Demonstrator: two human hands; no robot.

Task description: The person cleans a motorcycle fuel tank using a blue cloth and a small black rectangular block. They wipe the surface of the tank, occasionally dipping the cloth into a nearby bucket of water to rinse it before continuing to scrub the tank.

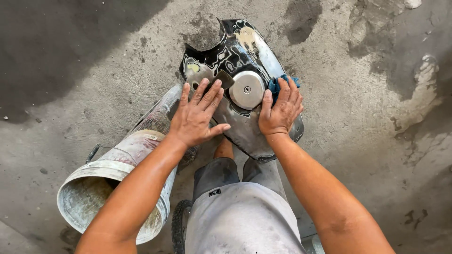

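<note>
A glossy black motorcycle fuel tank with a round silver filler cap lies in front of me, resting over my knees. My left hand presses flat on its left side, fingers spread, over a dark sheet of sandpaper whose corner sticks out past my fingertips. On the tank's right side, my right hand lies on a blue cloth that shows under the fingers.
A dirty white plastic bucket lies on its side at the left, against the tank. Below it, a black knobbly tyre shows beside my grey shorts. The ground is stained concrete with wet patches.
</note>
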